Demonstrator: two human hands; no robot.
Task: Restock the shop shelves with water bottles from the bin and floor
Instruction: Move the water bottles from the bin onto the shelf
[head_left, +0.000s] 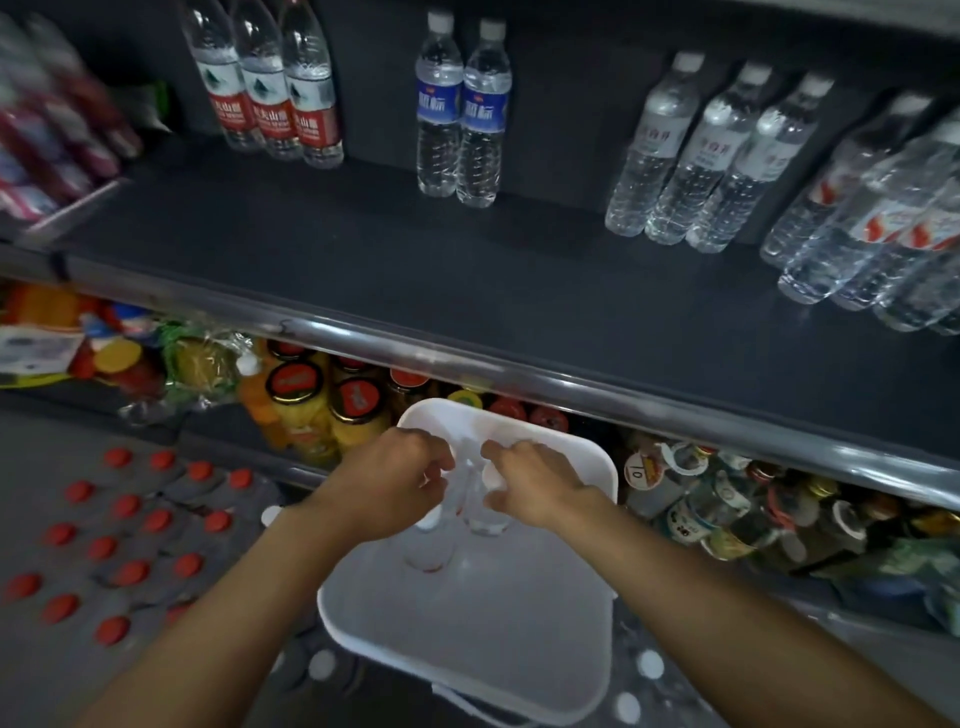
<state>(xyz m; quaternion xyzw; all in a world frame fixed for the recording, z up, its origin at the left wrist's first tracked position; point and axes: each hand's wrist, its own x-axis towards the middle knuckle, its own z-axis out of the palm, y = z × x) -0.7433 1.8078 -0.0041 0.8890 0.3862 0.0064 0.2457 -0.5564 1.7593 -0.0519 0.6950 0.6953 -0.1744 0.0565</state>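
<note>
White bin (592, 597) — left hand (387, 491), right hand (535, 483) each closed on one of two bottles (470, 499).

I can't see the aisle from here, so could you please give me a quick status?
Both hands, left and right, gripping clear bottles over the white bin. Shelf half stocked. Nothing blocking.

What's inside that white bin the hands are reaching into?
Two clear water bottles stand inside the white bin, gripped by the left hand and right hand. Their caps are mostly covered.
</note>
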